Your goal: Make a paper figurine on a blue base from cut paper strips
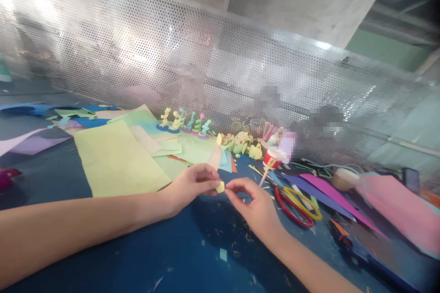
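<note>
Left hand pinched small yellow paper piece | right hand pinched same piece | scissors lay near right hand

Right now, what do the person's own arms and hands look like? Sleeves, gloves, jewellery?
Both forearms are bare right up to the frame edge: no sleeve shows on either. The left hand and right hand are bare too, with no gloves. No watch, bracelet or ring can be made out, though the picture is soft. Fingernails look short and unpainted as far as can be told.
</note>
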Motion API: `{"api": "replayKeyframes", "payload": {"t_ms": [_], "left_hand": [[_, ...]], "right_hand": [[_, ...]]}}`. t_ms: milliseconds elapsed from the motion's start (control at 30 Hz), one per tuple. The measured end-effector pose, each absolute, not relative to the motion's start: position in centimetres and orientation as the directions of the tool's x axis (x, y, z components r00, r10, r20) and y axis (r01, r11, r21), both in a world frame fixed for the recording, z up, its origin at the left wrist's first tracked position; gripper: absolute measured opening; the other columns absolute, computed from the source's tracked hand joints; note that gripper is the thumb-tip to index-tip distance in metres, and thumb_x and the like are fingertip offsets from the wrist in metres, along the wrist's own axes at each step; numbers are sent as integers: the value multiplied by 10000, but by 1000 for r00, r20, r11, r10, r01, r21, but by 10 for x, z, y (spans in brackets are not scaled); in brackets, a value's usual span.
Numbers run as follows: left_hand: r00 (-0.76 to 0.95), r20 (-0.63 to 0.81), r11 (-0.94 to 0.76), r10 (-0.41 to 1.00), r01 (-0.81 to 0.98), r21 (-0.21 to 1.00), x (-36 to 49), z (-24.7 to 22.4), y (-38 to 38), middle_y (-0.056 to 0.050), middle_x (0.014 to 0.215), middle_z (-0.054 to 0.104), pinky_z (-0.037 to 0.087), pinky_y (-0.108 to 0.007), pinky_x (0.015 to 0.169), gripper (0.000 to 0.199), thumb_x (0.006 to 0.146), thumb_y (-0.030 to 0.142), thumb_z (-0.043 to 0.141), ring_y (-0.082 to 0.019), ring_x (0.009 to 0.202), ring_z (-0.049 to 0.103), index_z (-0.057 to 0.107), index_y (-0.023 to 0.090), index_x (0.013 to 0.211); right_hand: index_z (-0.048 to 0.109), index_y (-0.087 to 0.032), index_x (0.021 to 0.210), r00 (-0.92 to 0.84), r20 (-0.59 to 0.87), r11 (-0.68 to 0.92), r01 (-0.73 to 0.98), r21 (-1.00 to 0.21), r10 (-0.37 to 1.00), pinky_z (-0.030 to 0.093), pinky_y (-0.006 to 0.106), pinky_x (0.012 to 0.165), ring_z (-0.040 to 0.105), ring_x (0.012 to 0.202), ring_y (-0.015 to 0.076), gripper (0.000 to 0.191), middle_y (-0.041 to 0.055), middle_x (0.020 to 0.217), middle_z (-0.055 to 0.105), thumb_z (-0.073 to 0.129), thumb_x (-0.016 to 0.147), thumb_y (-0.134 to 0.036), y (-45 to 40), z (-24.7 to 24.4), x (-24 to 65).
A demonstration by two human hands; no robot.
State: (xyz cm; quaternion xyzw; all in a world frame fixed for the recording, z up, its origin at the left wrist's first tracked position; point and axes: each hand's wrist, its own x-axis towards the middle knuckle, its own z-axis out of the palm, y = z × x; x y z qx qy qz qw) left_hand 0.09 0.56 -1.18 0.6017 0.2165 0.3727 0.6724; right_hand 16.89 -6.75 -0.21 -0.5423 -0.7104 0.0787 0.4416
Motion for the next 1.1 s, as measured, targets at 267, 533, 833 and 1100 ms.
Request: {"api": "replayKeyframes", "payload": {"t_ms": [267,533,833,1100], "left_hand": [[621,163,-42,766,-204,978,3,-16,8,14,730,604,473,-255,726,196,689,275,690,-104,709,585,601,149,810],[615,144,-23,776,-200,980,4,-16,8,23,706,600,475,-257,717,212,664,282,708,-99,690,585,606,148,792],[641,105,20,760,-184,983,4,-16,8,26,675,617,475,-251,716,222,644,260,725,-99,681,604,595,148,784],[658,127,-20,742,-167,986,2,-16,7,10,689,642,485,-255,696,220,649,270,725,-109,678,613,583,141,756]], "right_hand": [[609,-206,788,-62,606,443,742,-503,793,472,248,669,592,677,131,53,-4,731,615,567,783,-175,-68,-2,168],[615,-189,791,-101,663,488,760,-429,741,468,244,676,581,683,126,80,7,730,613,566,770,-129,-69,-4,168],[614,-188,755,-125,691,503,777,-377,712,463,239,652,582,669,126,95,4,697,609,580,751,-100,-70,-5,168],[605,-183,710,-112,691,498,776,-388,714,456,233,619,560,622,117,97,-3,652,582,577,731,-93,-70,-7,167]]}}
